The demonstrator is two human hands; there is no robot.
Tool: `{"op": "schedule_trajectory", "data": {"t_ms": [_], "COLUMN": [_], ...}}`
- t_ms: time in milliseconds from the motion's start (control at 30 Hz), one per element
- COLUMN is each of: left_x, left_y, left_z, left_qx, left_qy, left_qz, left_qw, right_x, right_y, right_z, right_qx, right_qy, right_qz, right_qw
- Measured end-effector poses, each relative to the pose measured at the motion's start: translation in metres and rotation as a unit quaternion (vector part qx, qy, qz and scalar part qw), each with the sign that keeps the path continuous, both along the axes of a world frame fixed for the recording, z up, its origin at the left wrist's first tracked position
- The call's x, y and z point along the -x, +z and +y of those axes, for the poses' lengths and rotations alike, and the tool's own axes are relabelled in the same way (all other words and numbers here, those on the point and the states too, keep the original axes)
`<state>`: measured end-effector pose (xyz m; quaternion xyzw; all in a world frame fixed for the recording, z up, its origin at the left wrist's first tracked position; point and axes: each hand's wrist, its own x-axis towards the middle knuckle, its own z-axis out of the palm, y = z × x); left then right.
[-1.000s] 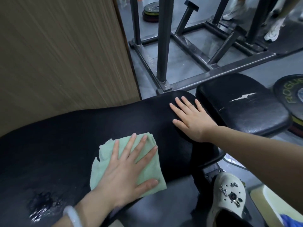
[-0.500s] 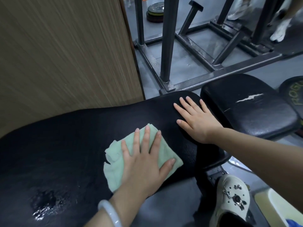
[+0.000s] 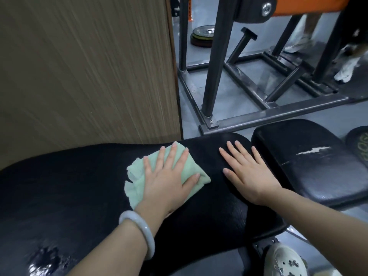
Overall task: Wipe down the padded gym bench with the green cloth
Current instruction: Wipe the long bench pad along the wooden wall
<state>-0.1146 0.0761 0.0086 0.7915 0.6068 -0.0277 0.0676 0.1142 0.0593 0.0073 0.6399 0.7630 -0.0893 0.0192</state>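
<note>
pressing my left hand (image 3: 169,182) flat, fingers straight and spread, onto the green cloth (image 3: 139,178), which is lying bunched on the far half of the long black bench pad (image 3: 69,186), close to its far edge. my right hand (image 3: 249,176) is resting palm down on the same pad just beside the cloth, fingers straight and relaxed, grasping nothing, seemingly bracing me. a pale bangle (image 3: 139,232) is sitting on my left wrist. beyond my right hand, the separate seat pad (image 3: 318,156) is showing a pale tear in its cover. a wet glistening patch (image 3: 45,259) is sitting near the bottom left of the long pad, well apart from the cloth. i am judging the wipe as only partly done. since nothing is gripping the cloth, a fast stroke could be letting it slip out from under my palm or off the far edge. the wet patch and the seat pad could be getting missed, and dragging cloth over the tear could be catching and widening it.
</note>
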Motion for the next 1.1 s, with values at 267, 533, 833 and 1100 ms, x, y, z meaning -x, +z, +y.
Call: {"op": "schedule_trajectory", "data": {"t_ms": [267,533,833,1100], "left_x": [0.076,0.010,0.096,0.134], "left_y": [0.005,-0.005,0.001,-0.006], "left_z": [-0.029,-0.019,-0.003,-0.086], "left_qx": [0.022,-0.005,-0.004,-0.026], "left_qy": [0.253,0.256,0.184,0.233], "left_qz": [0.003,-0.025,-0.028,-0.011], "left_qw": [0.967,0.966,0.983,0.972], "right_x": [0.002,0.052,0.054,0.065], "right_y": [-0.002,-0.003,-0.003,0.009], "right_z": [-0.001,0.005,0.002,-0.006], "right_qx": [-0.016,-0.005,-0.023,0.008], "right_qy": [-0.017,-0.260,-0.261,-0.270], "right_qz": [-0.007,0.017,0.020,0.011], "right_qw": [1.000,0.965,0.965,0.963]}}
